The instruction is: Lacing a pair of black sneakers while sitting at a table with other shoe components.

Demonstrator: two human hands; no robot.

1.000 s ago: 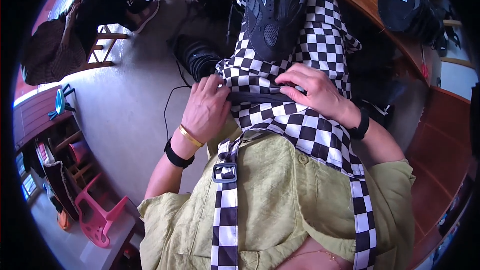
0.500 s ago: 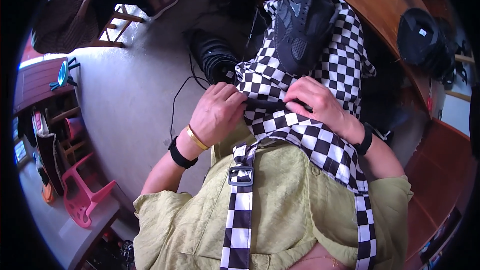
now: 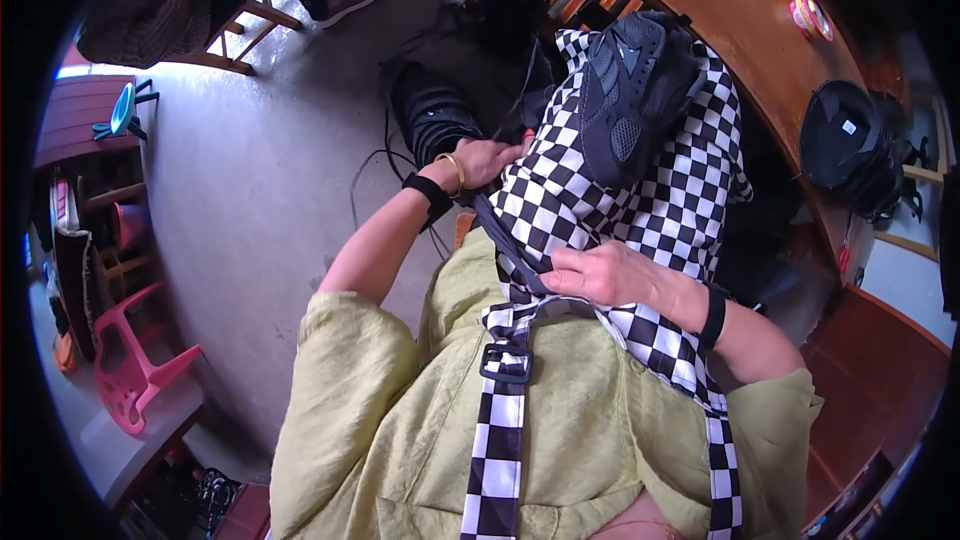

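A black sneaker upper (image 3: 640, 90) lies across the black-and-white checkered apron (image 3: 545, 190) over my lap. My right hand (image 3: 605, 275) is closed, pinching one end of a dark fabric strip (image 3: 508, 245) against the apron near my waist. That strip slants up along my left thigh and passes close under my left wrist. My left hand (image 3: 485, 162) is at the left edge of the lap, fingers together and their tips partly hidden at the apron's edge. A small red object (image 3: 528, 137) shows right at those fingertips; its kind cannot be made out.
Left of my lap, a stack of black shoe pieces (image 3: 430, 110) rests on the grey floor with loose cords. A wooden table (image 3: 740, 0) at the right carries a round red-and-yellow container (image 3: 810, 18). More black shoe pieces (image 3: 845, 150) hang nearby. A pink plastic chair (image 3: 140, 360) stands left.
My left hand has let go of the strip and moved up and right to the apron's edge. My right hand has drawn down and left, still holding the strip, which now slants.
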